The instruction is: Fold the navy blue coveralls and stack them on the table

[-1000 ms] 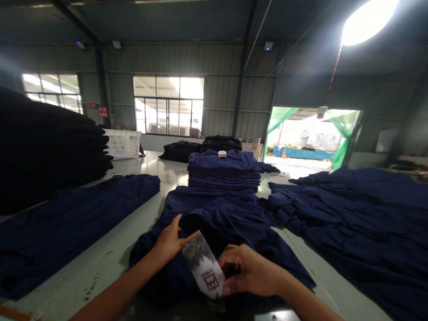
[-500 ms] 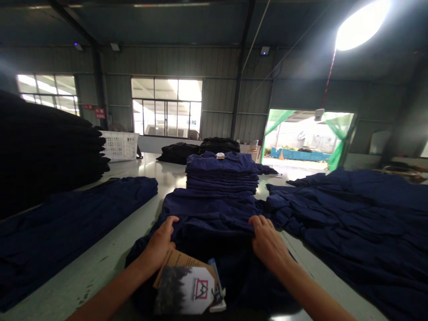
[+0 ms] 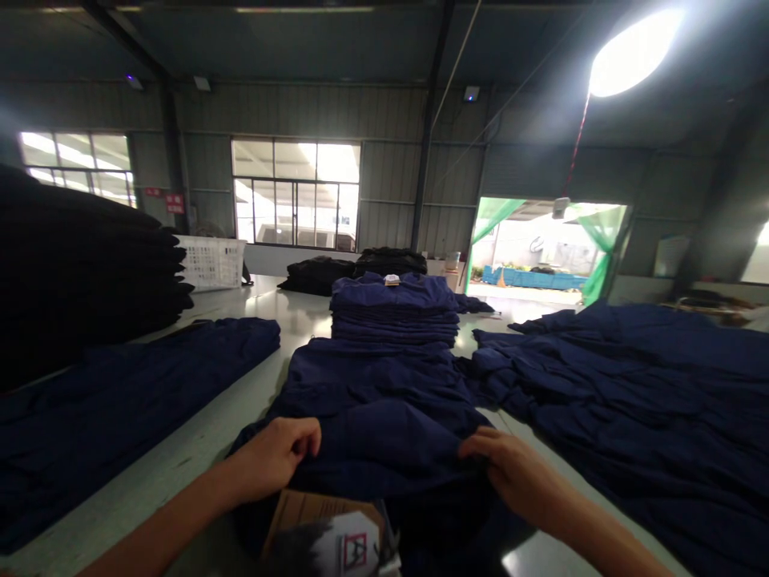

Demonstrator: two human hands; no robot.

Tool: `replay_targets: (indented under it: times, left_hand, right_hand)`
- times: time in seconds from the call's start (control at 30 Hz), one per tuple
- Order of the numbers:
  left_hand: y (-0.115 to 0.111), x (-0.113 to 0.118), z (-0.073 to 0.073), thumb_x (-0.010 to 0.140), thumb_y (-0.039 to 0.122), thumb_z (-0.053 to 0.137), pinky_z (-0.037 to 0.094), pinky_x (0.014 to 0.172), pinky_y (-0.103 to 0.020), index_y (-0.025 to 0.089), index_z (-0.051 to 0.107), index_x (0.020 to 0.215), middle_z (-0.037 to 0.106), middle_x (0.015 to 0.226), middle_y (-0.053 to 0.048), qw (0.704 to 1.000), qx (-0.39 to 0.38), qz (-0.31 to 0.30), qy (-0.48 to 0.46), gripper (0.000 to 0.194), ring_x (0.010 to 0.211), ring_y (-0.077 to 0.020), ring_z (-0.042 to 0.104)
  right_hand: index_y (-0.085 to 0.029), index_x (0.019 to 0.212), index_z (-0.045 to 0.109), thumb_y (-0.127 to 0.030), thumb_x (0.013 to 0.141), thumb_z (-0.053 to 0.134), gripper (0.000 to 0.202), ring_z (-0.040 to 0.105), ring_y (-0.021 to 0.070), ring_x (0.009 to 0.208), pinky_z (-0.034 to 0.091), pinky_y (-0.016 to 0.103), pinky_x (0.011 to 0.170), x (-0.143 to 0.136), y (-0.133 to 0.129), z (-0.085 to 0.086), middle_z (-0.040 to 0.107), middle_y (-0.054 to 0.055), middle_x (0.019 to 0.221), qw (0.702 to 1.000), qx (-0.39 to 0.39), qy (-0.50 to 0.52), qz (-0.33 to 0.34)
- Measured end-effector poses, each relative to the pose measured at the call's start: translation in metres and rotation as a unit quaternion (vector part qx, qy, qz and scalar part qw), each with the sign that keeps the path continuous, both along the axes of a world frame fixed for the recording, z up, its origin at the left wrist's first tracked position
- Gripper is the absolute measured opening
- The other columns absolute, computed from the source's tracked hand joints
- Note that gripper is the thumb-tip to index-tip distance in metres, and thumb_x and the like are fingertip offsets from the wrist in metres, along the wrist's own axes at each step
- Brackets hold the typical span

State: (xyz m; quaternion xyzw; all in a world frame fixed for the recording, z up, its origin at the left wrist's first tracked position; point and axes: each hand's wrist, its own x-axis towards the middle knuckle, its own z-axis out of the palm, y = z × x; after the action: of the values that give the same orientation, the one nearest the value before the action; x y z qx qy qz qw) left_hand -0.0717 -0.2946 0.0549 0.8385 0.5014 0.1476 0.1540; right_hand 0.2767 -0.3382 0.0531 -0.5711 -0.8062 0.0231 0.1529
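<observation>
A navy blue garment (image 3: 384,433) lies spread on the table in front of me. My left hand (image 3: 279,450) is closed on its left side, fingers curled into the cloth. On the opposite side, my right hand (image 3: 501,461) pinches the fabric between thumb and fingers. Between the hands the cloth bulges up in a soft fold. Cardboard hang tags (image 3: 336,533), one brown and one with a dark tree print and a red square logo, rest on the garment's near part, cut off by the bottom edge.
Beyond the garment stands a stack of folded navy garments (image 3: 393,312). Loose navy garments lie at the right (image 3: 630,401) and left (image 3: 150,401). A tall black garment pile (image 3: 78,272) rises at far left, near a white plastic basket (image 3: 213,263). A lamp (image 3: 637,52) hangs overhead.
Both hands have come down and nearer to me, drawing the garment's fold along. The tags have slid lower and are now partly out of view.
</observation>
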Motion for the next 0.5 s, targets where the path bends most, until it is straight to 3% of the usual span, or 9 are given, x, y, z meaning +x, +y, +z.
replay_targets:
  times: [0.07,0.13,0.2,0.27,0.33,0.4,0.5]
  left_hand:
    - [-0.005,0.001,0.002,0.06,0.006,0.039,0.041,0.066,-0.023,0.027,0.067,0.082,0.067,0.073,0.006,0.999,-0.022,-0.033,0.022,0.041,0.072,-0.0134,0.06]
    - [-0.009,0.008,0.006,0.07,0.012,0.042,0.041,0.082,-0.027,0.031,0.069,0.095,0.071,0.094,0.004,0.998,-0.008,-0.04,0.044,0.041,0.088,-0.0163,0.062]
    - [-0.011,0.019,0.01,0.077,0.023,0.047,0.037,0.092,-0.034,0.03,0.068,0.101,0.069,0.104,0.0,0.997,0.012,-0.026,0.072,0.033,0.099,-0.0206,0.06]
    - [-0.011,0.03,0.011,0.076,0.034,0.056,0.036,0.094,-0.04,0.027,0.068,0.1,0.07,0.1,-0.005,0.994,0.038,-0.017,0.104,0.028,0.097,-0.0242,0.06]
    - [-0.011,0.039,0.009,0.068,0.039,0.067,0.034,0.096,-0.044,0.028,0.066,0.105,0.067,0.105,-0.007,0.989,0.083,-0.042,0.116,0.038,0.102,-0.0264,0.056]
    - [-0.009,0.045,0.003,0.062,0.039,0.073,0.026,0.102,-0.051,0.033,0.053,0.123,0.054,0.127,-0.008,0.985,0.09,-0.091,0.12,0.064,0.12,-0.0298,0.044]
    - [-0.003,0.046,-0.009,0.07,0.043,0.065,0.006,0.102,-0.067,0.037,0.021,0.14,0.023,0.15,-0.007,0.976,-0.033,-0.139,0.162,0.083,0.137,-0.0333,0.014]
  right_hand:
    - [-0.028,0.094,0.069,0.002,0.06,0.037,0.055,0.059,0.0154,0.095,0.042,0.026,0.088,0.0,-0.004,0.003,0.068,0.0,0.099,0.997,-0.057,0.029,0.043]
    - [-0.028,0.089,0.071,-0.006,0.07,0.042,0.041,0.062,0.0166,0.084,0.044,0.026,0.08,-0.003,-0.005,0.007,0.07,0.0,0.087,0.992,-0.108,0.037,0.061]
    - [-0.027,0.091,0.071,-0.018,0.081,0.041,0.033,0.062,0.016,0.067,0.046,0.025,0.068,-0.011,-0.002,0.012,0.069,0.0,0.068,0.986,-0.155,0.042,0.049]
    - [-0.026,0.108,0.065,-0.023,0.084,0.04,0.035,0.062,0.0168,0.066,0.046,0.026,0.068,-0.023,0.001,0.015,0.069,0.002,0.067,0.99,-0.139,0.038,0.012]
    - [-0.026,0.13,0.048,-0.023,0.081,0.048,0.049,0.061,0.0202,0.092,0.043,0.032,0.085,-0.038,0.006,0.011,0.07,0.006,0.095,0.998,-0.057,0.021,0.008]
    - [-0.031,0.139,0.032,-0.027,0.08,0.053,0.063,0.042,0.0241,0.122,0.031,0.042,0.102,-0.05,0.012,-0.002,0.053,0.006,0.13,0.999,-0.002,-0.002,0.044]
    - [-0.038,0.138,0.029,-0.039,0.087,0.042,0.052,0.015,0.0289,0.136,0.012,0.058,0.106,-0.056,0.027,-0.029,0.029,0.0,0.147,0.994,-0.083,-0.045,0.055]
